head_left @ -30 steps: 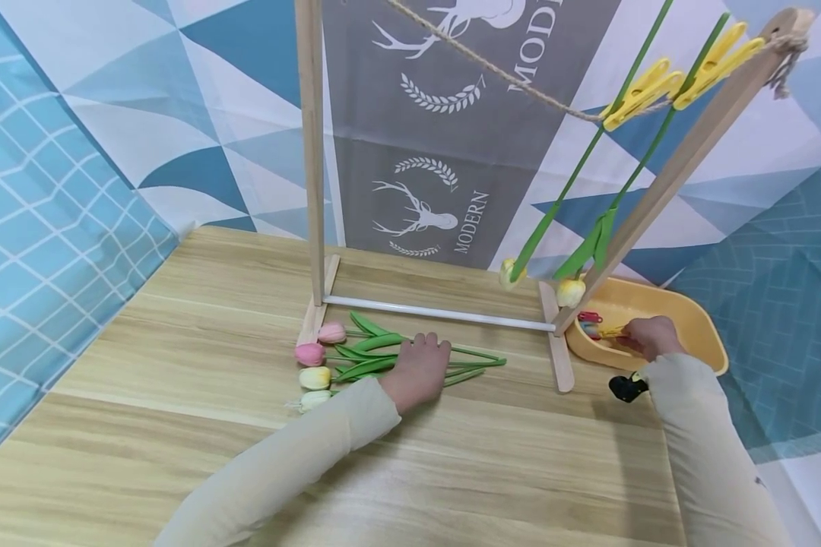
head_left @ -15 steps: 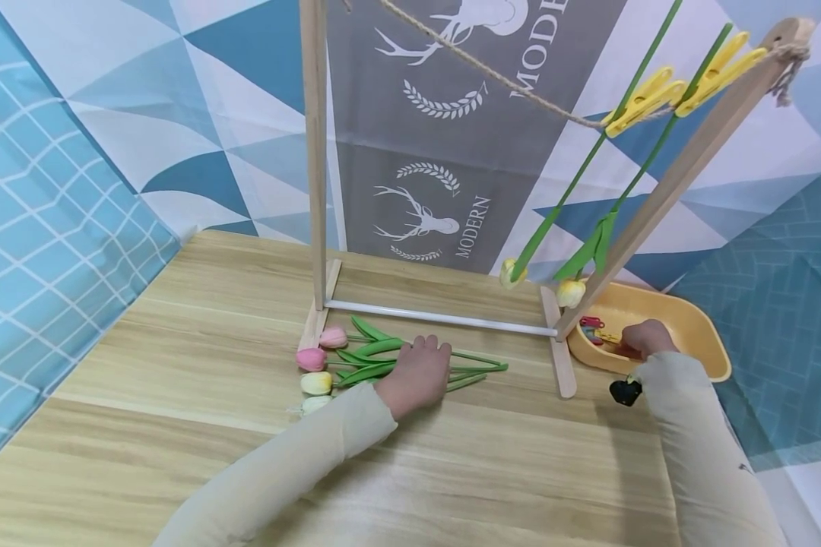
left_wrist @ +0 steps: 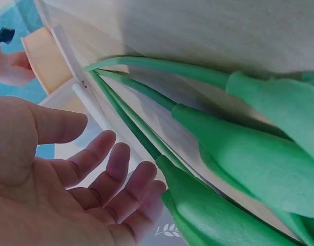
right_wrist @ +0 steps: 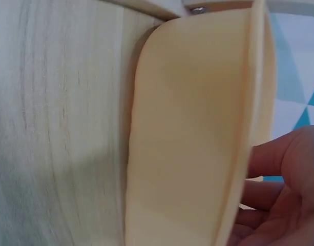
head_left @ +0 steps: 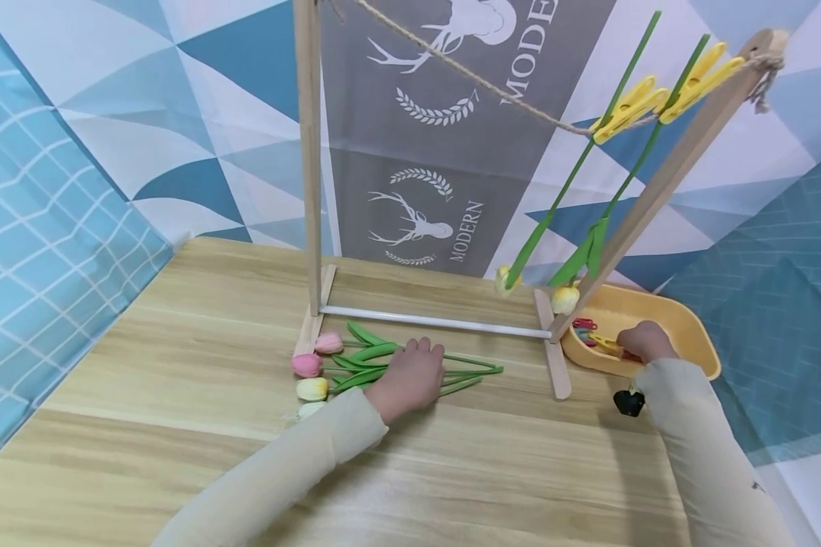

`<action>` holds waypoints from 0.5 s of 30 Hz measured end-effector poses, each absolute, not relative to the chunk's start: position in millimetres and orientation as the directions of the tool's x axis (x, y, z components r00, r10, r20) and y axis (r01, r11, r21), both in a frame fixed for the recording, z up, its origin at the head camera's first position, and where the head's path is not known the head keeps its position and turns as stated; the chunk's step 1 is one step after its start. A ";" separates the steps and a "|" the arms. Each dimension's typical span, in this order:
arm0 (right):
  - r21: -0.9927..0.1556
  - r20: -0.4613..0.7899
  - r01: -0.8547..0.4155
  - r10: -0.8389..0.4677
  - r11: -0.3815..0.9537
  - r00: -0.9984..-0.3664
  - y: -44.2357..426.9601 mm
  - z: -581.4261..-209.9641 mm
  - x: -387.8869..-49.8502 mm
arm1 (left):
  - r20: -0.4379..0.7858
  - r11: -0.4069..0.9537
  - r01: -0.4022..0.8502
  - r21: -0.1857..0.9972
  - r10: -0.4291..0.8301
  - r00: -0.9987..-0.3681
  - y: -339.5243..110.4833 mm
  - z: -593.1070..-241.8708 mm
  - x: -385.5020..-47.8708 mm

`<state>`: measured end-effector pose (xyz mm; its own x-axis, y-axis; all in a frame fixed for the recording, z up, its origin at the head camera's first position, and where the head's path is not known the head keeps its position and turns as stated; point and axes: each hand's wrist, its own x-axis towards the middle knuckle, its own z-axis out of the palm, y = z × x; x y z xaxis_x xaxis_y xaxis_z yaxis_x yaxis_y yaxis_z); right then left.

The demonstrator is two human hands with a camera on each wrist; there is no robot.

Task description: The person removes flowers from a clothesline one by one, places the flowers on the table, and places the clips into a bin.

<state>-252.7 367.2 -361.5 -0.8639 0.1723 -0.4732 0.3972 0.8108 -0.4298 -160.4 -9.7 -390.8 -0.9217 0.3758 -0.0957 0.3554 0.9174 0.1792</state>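
Note:
In the head view my left hand (head_left: 413, 376) lies over the green stems of several tulips (head_left: 465, 377), fingers bent loosely. The left wrist view shows that hand (left_wrist: 95, 179) with fingers apart beside the stems (left_wrist: 131, 110), gripping none. Pink and pale yellow blooms (head_left: 312, 390) point left. My right hand (head_left: 648, 343) reaches into the yellow basket (head_left: 698, 346), fingertips down by a yellow clothespin (head_left: 607, 346); whether they pinch it is unclear. In the right wrist view the basket wall (right_wrist: 192, 123) hides the fingertips of that hand (right_wrist: 279, 189).
A wooden frame (head_left: 309, 167) stands at the back with a white bar (head_left: 431, 322) low across it. From its rope (head_left: 479, 78), two tulips (head_left: 566, 300) hang bloom-down, held by yellow clothespins (head_left: 626, 110). Red clips (head_left: 584, 324) lie in the basket.
The head view has shifted slightly. My right fingers have moved a little within the basket, and the yellow clothespin beside them shows more fully. My left hand stays over the stems.

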 end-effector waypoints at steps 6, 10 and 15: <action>-0.513 -0.417 0.373 0.156 0.773 -0.895 360.6 -349.7 -237.3 | -0.022 0.895 0.390 0.219 0.404 -0.915 -14.4 -387.8 -162.4; -0.585 -0.349 0.322 0.128 0.745 -0.929 354.5 -338.2 -224.2 | 0.076 0.854 0.416 0.312 0.415 -0.907 -18.5 -382.1 -165.4; -0.649 -0.267 0.254 0.099 0.717 -0.959 345.9 -322.0 -206.6 | 0.133 0.767 0.402 0.500 0.391 -0.911 -22.2 -371.9 -171.2</action>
